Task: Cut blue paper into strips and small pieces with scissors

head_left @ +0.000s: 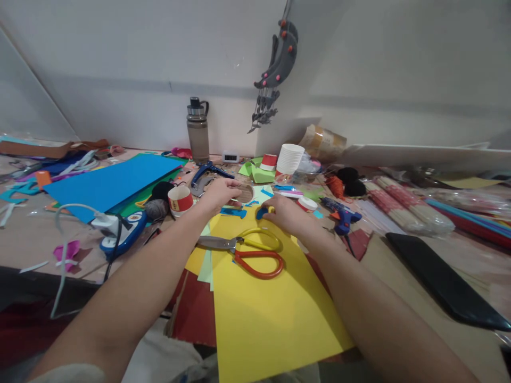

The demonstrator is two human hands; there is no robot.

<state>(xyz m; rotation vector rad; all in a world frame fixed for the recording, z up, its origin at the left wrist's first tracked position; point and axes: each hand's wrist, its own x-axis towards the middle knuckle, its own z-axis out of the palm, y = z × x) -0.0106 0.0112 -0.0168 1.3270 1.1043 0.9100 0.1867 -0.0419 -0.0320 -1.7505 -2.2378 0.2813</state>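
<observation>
Both hands reach over the far end of a yellow sheet (pixel 275 314). My left hand (pixel 223 194) is above a small blue paper piece (pixel 233 212); its fingers are bent, and whether they hold anything is too small to tell. Across from it, my right hand (pixel 281 211) has its fingertips at a dark blue paper scrap (pixel 262 213), which it seems to pinch. Between my forearms lie large scissors (pixel 239 243) with one yellow and one red handle, blades pointing left. Pale green paper (pixel 205 266) sticks out from under the yellow sheet.
At the left are blue sheets (pixel 115 181), yarn balls (pixel 157 208) and a red-white paper cup (pixel 180 200). A bottle (pixel 198 133) stands behind. To the right lie a blue glue gun (pixel 342 215), wrapped bundles (pixel 399 205) and a black flat object (pixel 443 279). Stacked cups (pixel 290 158) stand farther back.
</observation>
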